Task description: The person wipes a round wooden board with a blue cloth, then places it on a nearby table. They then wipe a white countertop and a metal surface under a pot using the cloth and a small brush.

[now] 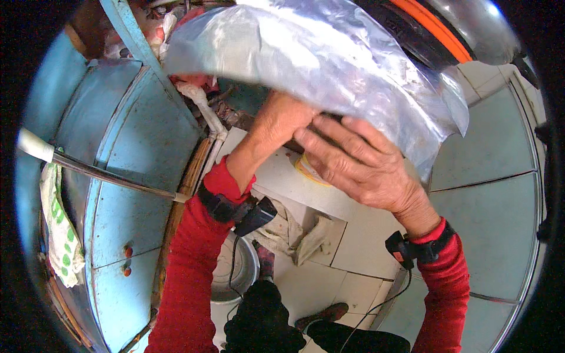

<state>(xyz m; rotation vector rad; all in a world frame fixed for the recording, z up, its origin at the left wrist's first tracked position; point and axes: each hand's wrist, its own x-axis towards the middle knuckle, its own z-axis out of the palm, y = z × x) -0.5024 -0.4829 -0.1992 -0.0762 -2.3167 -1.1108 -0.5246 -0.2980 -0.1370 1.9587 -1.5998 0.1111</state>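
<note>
A large sheet or bag of clear plastic [282, 48] spreads across the top of the view, its near edge hanging over my hands. My left hand [293, 112] reaches in beneath that edge, and its fingers are hidden. Close beside it is my right hand [362, 163], back upward and fingers pointing toward the left wrist. The right fingertips lie at the plastic's edge; whether they grip it cannot be made out. Below the right hand, a round thing with a yellow rim [302, 170] partly shows on a pale ledge [273, 172].
Blue cabinets [132, 176] with a metal rail [119, 176] and a green-spotted cloth [62, 229] flank the left. A metal basin [251, 282] and crumpled rags [282, 225] lie low down. Pale panels [481, 150] line the right, below an orange-banded metal vessel [481, 26].
</note>
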